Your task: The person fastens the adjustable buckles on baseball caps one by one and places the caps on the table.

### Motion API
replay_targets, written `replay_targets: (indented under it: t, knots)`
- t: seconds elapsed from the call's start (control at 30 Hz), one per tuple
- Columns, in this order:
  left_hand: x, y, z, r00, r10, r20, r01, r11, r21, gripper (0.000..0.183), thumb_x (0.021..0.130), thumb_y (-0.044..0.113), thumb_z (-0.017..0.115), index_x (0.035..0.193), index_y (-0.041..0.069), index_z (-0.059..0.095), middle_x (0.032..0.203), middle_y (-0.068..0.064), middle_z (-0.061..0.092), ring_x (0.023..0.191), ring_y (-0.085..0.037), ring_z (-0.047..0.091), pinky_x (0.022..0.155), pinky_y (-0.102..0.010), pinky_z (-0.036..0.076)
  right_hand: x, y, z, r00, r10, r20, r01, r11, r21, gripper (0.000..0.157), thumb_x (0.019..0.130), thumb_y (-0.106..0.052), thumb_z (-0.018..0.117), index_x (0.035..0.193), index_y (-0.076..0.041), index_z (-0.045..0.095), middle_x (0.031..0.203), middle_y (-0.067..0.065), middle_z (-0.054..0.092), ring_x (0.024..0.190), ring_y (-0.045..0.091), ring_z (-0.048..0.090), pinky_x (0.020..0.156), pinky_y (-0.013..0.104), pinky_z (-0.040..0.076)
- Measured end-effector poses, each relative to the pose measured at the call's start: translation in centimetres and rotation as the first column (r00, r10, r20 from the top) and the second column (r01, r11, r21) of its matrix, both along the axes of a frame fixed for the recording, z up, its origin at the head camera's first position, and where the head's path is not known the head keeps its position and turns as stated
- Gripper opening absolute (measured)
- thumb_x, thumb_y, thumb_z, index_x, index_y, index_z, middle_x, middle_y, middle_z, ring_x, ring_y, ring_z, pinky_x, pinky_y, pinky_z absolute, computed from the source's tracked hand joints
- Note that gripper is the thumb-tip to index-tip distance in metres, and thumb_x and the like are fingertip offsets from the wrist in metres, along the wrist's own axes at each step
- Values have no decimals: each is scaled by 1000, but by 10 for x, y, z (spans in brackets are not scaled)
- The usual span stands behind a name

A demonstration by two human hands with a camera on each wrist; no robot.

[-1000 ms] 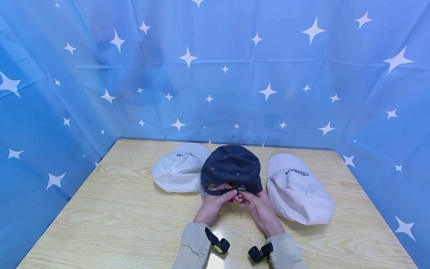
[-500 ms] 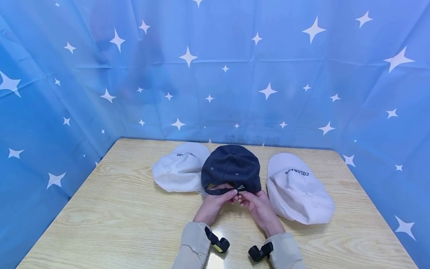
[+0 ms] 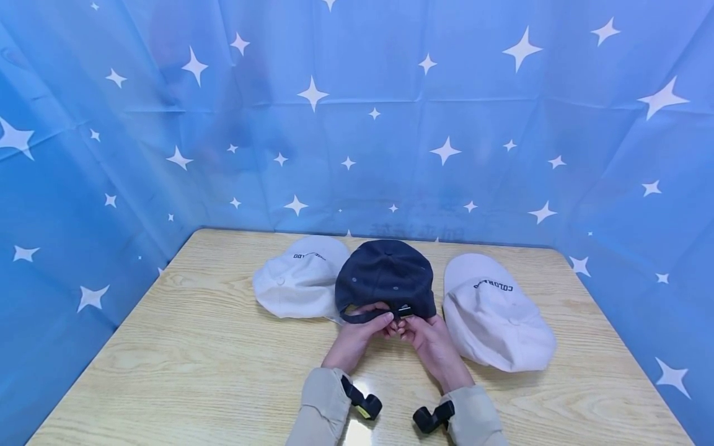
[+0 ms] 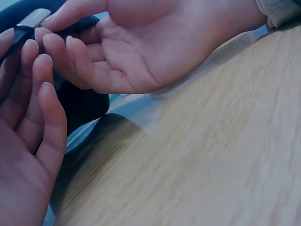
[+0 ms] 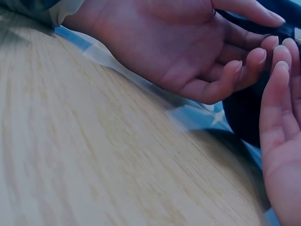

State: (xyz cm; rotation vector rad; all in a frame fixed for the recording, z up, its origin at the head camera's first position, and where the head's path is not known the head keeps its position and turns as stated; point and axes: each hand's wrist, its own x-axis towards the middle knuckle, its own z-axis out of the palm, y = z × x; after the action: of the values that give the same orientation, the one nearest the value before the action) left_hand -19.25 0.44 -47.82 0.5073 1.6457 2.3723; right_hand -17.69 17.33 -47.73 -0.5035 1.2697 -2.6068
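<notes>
A dark navy baseball cap (image 3: 385,272) stands in the middle of the head view, its back opening toward me. My left hand (image 3: 357,341) pinches the back strap (image 3: 361,318) between thumb and fingers, close to the metal buckle (image 3: 404,310). From the other side my right hand (image 3: 434,347) pinches at the buckle with its thumb and fingertips. In the left wrist view the right thumb lies against the shiny buckle (image 4: 34,19). The fingertips of both hands nearly meet below it. The cap's brim is hidden behind the crown.
A white cap (image 3: 301,285) with dark lettering lies at the left, partly overlapped by the navy one. Another white cap (image 3: 496,316), lettered COLORADO, lies at the right by my right hand. All are on a wooden table (image 3: 184,359) before a blue starry curtain (image 3: 357,136).
The buckle's metal plate has tilted and shifted slightly right between the fingers. Both hands keep nearly the same place, and the white caps have not moved.
</notes>
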Motion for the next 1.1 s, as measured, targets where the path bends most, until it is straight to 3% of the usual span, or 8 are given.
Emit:
replay_targets:
  t: [0.13, 0.33, 0.7, 1.1]
  knots:
    - [1, -1, 1, 1000, -8, 29, 7, 999, 39, 20, 83, 19, 63, 91, 1, 56, 79, -8, 61, 73, -18, 58, 66, -31, 49, 0, 0, 1, 1000, -1, 28, 2, 1000, -28, 23, 92, 4, 38, 93, -5, 59, 83, 6, 64, 77, 14, 59, 66, 22, 49]
    - [1, -1, 2, 998, 30, 62, -34, 998, 52, 19, 81, 16, 66, 88, 1, 57, 79, -9, 62, 72, -17, 59, 66, -34, 51, 0, 0, -1, 999, -3, 40, 4, 1000, -4, 23, 92, 6, 38, 97, -5, 58, 85, 6, 64, 79, 14, 59, 66, 22, 49]
    - [1, 1, 1, 995, 81, 63, -82, 996, 23, 20, 79, 15, 68, 85, 0, 59, 79, -9, 61, 68, -16, 59, 65, -29, 51, 0, 0, -2, 1000, -1, -6, 1, 1000, 12, 27, 92, 6, 35, 98, -4, 59, 87, 6, 64, 81, 14, 60, 68, 23, 49]
    - [1, 2, 2, 998, 57, 37, -58, 998, 37, 20, 81, 16, 66, 88, 1, 55, 78, -9, 61, 70, -17, 59, 64, -29, 50, -1, 1, 0, 1000, 4, 16, -3, 999, -40, 24, 93, 4, 37, 99, -4, 59, 89, 9, 65, 81, 15, 61, 66, 23, 50]
